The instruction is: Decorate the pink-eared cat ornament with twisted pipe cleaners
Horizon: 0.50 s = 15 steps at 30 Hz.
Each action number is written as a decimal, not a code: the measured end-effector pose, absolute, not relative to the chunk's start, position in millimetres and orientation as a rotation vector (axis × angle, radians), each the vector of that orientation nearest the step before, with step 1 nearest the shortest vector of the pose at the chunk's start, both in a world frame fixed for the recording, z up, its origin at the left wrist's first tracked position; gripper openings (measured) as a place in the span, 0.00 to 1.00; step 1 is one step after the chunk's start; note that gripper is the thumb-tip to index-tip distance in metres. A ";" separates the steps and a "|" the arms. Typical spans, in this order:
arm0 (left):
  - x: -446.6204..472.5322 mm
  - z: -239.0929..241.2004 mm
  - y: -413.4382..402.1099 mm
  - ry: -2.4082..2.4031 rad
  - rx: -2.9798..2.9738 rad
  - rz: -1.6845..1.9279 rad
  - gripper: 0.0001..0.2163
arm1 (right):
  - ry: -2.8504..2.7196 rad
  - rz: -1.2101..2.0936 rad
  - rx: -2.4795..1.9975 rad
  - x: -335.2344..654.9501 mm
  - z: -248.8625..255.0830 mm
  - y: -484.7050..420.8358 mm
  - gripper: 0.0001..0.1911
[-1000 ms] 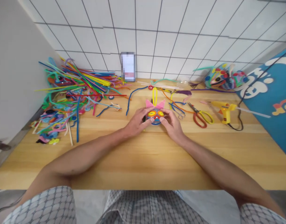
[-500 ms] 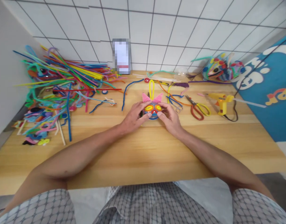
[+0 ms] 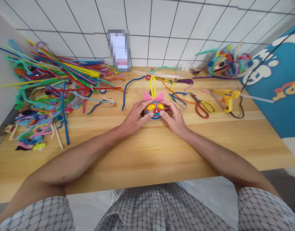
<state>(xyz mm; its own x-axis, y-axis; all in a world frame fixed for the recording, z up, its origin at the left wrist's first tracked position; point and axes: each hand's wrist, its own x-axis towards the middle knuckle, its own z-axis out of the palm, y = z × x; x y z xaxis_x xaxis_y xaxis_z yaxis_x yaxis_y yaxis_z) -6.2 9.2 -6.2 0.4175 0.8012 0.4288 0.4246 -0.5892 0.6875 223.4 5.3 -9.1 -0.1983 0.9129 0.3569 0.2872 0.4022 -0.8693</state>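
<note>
Pale wooden bench (image 3: 147,150), white tiled wall (image 3: 161,32) behind it. Far left of the fingers, a big tangle of pipe cleaners (image 3: 53,83) sprawls from the wall toward the near left edge, small curled scraps trailing off it. One loose blue strand (image 3: 125,93) lies just left of the fingers. Centre: left hand (image 3: 134,117) and right hand (image 3: 173,117) meet on a pipe-cleaner face (image 3: 155,107) with pink ears and a yellow loop. The fingers (image 3: 142,106) are closed on it from both sides. It sits low at the fingertips; resting or lifted, I cannot tell. Right of the fingers come bent wires, then scissors (image 3: 201,104), then a yellow glue gun (image 3: 225,96) with its black cord. A blue printed board (image 3: 277,89) walls off the right edge. Behind the wrists, a wide band of plain wood runs to the near edge, crossed only by the forearms.
</note>
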 end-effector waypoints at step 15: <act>-6.6 -6.4 9.6 1.033 2.224 1.052 0.25 | -1.719 0.812 -1.041 223.4 -8.5 4.4 0.24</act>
<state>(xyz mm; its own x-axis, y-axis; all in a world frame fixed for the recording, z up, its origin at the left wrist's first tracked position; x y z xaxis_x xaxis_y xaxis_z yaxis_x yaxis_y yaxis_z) -6.6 9.6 -6.4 0.4226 0.7898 0.4445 0.4303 -0.6065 0.6686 223.4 4.4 -8.5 -0.2016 0.9049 0.3750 0.2845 0.4204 -0.8616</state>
